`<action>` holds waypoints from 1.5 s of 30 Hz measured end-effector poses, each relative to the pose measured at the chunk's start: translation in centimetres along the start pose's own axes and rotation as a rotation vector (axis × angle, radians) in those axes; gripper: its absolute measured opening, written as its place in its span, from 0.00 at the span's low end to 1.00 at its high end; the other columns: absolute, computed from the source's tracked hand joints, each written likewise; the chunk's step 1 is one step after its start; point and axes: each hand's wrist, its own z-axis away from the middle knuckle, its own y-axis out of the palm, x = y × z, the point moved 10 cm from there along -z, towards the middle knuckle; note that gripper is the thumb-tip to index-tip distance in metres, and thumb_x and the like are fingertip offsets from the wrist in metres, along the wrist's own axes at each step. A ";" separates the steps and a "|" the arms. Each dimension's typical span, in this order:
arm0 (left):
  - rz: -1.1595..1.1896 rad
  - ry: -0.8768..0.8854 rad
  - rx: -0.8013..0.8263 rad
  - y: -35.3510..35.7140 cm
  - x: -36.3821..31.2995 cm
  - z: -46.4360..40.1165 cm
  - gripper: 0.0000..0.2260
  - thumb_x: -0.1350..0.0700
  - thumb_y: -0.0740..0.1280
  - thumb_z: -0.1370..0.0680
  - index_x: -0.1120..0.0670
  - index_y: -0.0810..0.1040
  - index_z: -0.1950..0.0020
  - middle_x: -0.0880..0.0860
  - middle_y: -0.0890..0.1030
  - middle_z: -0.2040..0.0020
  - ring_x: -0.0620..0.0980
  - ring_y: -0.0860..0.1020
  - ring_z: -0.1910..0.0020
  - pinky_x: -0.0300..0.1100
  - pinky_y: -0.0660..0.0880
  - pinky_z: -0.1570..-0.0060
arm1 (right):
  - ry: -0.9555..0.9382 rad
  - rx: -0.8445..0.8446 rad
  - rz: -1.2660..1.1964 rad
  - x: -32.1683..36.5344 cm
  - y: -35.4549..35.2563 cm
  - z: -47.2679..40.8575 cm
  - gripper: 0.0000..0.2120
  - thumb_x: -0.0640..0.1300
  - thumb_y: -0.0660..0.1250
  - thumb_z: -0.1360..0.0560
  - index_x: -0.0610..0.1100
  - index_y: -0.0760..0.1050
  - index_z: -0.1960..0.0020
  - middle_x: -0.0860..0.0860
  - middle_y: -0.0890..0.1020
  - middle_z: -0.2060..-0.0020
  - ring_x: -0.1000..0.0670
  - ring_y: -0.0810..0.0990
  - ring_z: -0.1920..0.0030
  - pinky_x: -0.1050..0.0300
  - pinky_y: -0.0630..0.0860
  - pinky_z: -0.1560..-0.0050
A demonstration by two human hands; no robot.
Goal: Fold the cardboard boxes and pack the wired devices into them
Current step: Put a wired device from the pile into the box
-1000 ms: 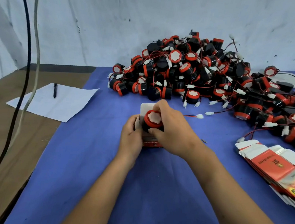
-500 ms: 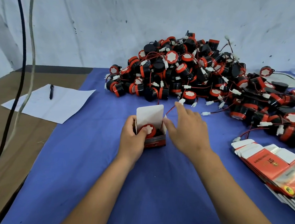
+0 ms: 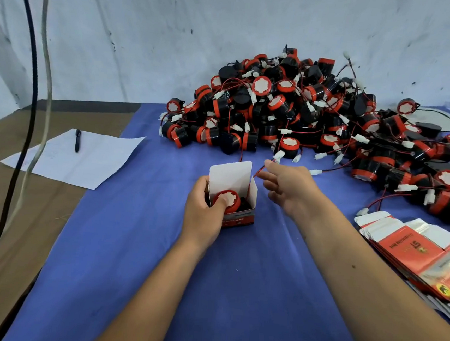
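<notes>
We see two bare forearms entering from bottom of frame, no sleeves in view. Left hand [image 3: 206,209] at centre: no ring, no watch, no glove. Right hand [image 3: 289,188] right of centre: likewise bare, wrist unadorned. We note small dark mole on right forearm, lower right of frame. Nails short, unpainted where visible. Rest of body out of view.

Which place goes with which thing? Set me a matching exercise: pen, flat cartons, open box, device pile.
Things:
1. pen
2. flat cartons
3. open box
4. device pile

Places:
A. held by the left hand
B. heaped at the back by the wall
C. on the white paper, left
D. stacked at the right edge

Pairs: 1-C, 2-D, 3-A, 4-B
</notes>
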 end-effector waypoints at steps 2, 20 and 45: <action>-0.009 0.003 -0.009 0.0 -0.1 0.0 0.09 0.64 0.71 0.23 0.51 0.78 0.48 0.48 0.85 0.51 0.42 0.82 0.55 0.35 0.78 0.58 | -0.116 0.047 -0.018 1.0 0.6 0.5 0.05 0.40 0.72 0.21 0.40 0.82 0.46 0.46 0.86 0.58 0.52 0.72 0.66 0.60 0.69 0.68; -0.145 -0.039 0.029 0.8 0.2 0.0 0.06 0.58 0.73 0.23 0.53 0.77 0.52 0.48 0.83 0.58 0.49 0.79 0.60 0.53 0.81 0.59 | -0.798 0.028 1.479 3.5 8.0 9.0 0.12 0.34 0.64 0.25 0.44 0.65 0.63 0.49 0.65 0.68 0.50 0.64 0.71 0.57 0.57 0.74; 0.078 -0.068 0.126 0.8 -0.6 0.2 0.04 0.69 0.66 0.18 0.63 0.78 0.45 0.51 0.85 0.59 0.39 0.80 0.66 0.34 0.75 0.68 | -0.746 -0.077 1.278 1.7 8.9 8.6 0.11 0.45 0.60 0.18 0.45 0.80 0.52 0.45 0.78 0.50 0.43 0.73 0.45 0.55 0.67 0.48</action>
